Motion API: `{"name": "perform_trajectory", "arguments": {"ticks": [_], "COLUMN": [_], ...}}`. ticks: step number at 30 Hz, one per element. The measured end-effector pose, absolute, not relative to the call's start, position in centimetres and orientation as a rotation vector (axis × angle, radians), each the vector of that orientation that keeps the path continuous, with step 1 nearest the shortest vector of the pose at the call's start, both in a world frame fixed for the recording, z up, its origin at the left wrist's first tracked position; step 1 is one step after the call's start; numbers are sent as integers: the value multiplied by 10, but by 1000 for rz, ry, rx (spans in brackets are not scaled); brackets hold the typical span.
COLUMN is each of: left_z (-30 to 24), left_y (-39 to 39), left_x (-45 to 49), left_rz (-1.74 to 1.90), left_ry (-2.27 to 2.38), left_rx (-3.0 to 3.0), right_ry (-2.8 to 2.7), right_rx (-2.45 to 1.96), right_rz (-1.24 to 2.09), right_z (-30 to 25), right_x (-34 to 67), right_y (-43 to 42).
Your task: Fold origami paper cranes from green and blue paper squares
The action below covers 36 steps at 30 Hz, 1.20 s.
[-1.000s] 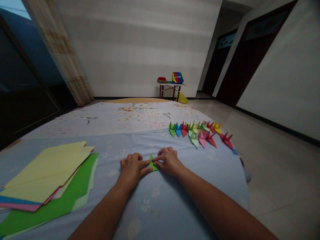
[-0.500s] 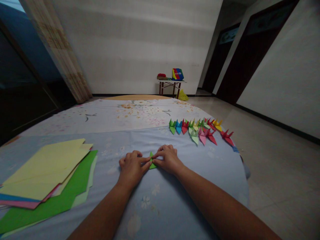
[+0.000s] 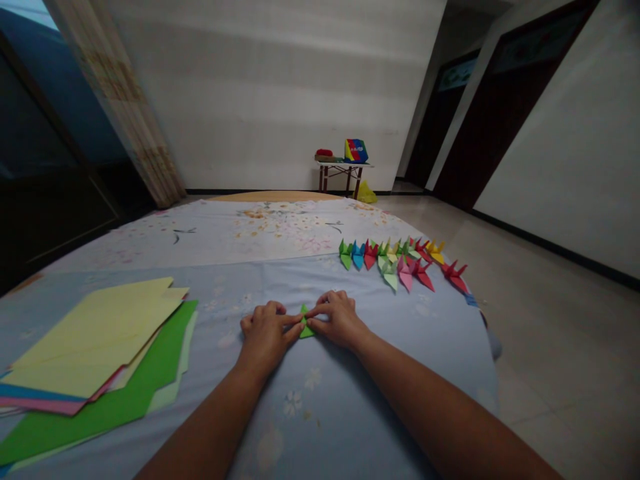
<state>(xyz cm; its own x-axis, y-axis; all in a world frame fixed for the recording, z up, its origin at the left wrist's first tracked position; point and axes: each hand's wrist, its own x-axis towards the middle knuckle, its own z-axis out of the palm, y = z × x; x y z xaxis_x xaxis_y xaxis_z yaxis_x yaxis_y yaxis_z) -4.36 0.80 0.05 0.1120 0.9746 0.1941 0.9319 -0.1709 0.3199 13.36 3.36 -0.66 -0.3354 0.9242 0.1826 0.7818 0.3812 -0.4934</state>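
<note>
A small folded piece of green paper (image 3: 307, 331) lies on the blue cloth between my hands, its pointed tip facing away from me. My left hand (image 3: 269, 332) pinches its left side with thumb and forefinger. From the right, my right hand (image 3: 336, 319) grips the opposite side the same way. The fingertips of both hands nearly meet over the paper and cover part of it. Beyond my right hand stand several folded paper cranes (image 3: 370, 255) in green, blue, red, pink and yellow.
A stack of coloured paper sheets (image 3: 95, 333), yellow on top, lies on the left of the round table. Floral cloths (image 3: 280, 407) cover the tabletop. By the far wall is a small table (image 3: 343, 164) bearing a colourful box (image 3: 356, 151), with a yellow bag (image 3: 367, 193) on the floor.
Both hands keep their pinch on the green paper with hardly any movement. The whole view has shifted very slightly.
</note>
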Motion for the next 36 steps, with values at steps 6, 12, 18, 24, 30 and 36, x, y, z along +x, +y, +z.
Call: {"name": "perform_trajectory", "arguments": {"ticks": [6,12,18,24,30,36], "left_z": [-2,-1,4,10,7,10], "left_y": [10,10,7,4,7,7], "left_x": [-45,-46,-45,-39,-41,-40], "left_rz": [585,599,739,695,712,669], "left_ry": [1917,1901,1984,1886,1800,1784], "left_rx": [2251,2262,2254,2254,2204,2159], "right_ry": [-2229,-2326,-2253,-2247,-2233,-2214], "right_rx": [-1380,-1394,-1346,-1361,-1252,-1184], "right_rz": [395,492,450,467,624,642], "right_z": [-6,-3,-2,5,6,0], "right_x": [142,141,145,150,149,148], "right_y": [34,33,33,34,36,40]}}
